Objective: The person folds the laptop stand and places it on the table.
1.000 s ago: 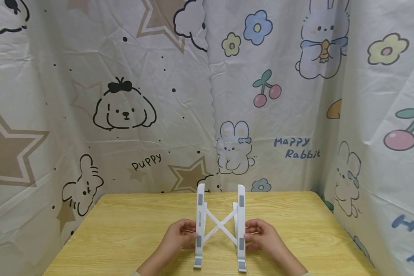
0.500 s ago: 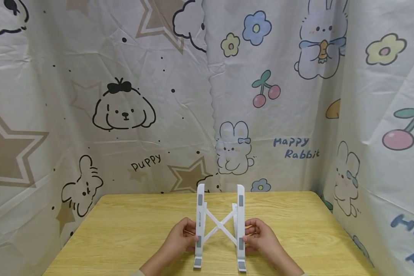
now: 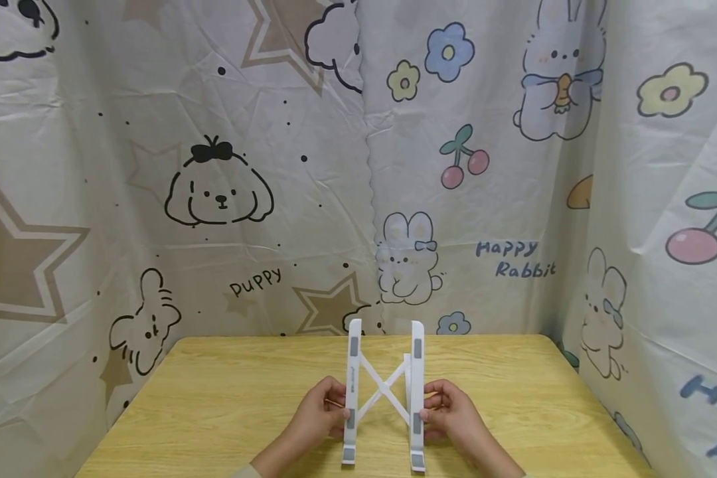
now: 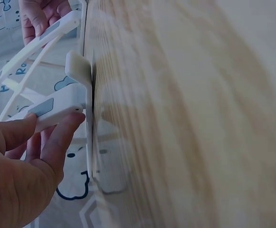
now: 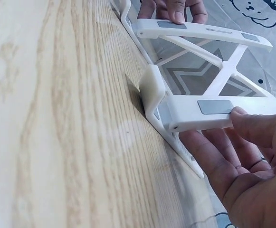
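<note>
A white folding laptop stand (image 3: pixel 385 386) stands unfolded on the table, its two side rails joined by an X-shaped brace. Grey pads line both rails, and each rail has an upturned lip at its near end. My left hand (image 3: pixel 322 413) pinches the left rail low down, thumb on top by a grey pad (image 4: pixel 44 107) and fingers beneath. On the other side my right hand (image 3: pixel 454 415) grips the right rail (image 5: pixel 223 111) the same way, thumb at the edge of its pad. Parts of the fingers behind the rails are hidden in the head view.
The wood-grain table (image 3: pixel 233 378) has rounded far corners. Behind it and along both sides hangs a pale curtain (image 3: pixel 328 212) printed with puppies, rabbits, stars and flowers. It comes close to the table's far edge.
The left rail has moved slightly inward with my left hand, so the two rails stand a little closer together. My right hand keeps its place on the right rail.
</note>
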The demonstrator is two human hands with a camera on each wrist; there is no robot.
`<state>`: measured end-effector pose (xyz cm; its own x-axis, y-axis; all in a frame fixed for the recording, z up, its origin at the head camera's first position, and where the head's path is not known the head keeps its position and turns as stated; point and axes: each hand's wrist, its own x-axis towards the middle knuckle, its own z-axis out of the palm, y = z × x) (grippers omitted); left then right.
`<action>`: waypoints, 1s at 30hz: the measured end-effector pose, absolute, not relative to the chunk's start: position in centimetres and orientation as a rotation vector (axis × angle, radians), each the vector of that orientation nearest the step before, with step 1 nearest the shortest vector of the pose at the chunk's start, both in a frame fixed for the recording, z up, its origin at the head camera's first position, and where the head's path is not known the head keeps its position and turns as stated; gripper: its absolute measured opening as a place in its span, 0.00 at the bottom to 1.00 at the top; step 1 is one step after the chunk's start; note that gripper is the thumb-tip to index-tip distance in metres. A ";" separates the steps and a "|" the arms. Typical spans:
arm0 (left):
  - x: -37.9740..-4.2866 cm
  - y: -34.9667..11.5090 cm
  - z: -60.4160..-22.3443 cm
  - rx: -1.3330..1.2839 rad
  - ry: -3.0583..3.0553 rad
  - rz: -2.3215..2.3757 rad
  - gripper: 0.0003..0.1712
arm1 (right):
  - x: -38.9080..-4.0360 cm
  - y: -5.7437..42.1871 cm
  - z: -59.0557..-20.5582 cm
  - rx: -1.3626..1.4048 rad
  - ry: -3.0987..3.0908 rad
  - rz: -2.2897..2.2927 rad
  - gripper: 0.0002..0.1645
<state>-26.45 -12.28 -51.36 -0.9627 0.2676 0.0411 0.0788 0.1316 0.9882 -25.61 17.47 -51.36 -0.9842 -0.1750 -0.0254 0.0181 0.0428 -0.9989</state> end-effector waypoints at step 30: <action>-27.1 -8.6 -50.9 0.408 2.372 1.887 0.17 | -26.5 14.1 -52.4 -0.191 2.084 -2.137 0.24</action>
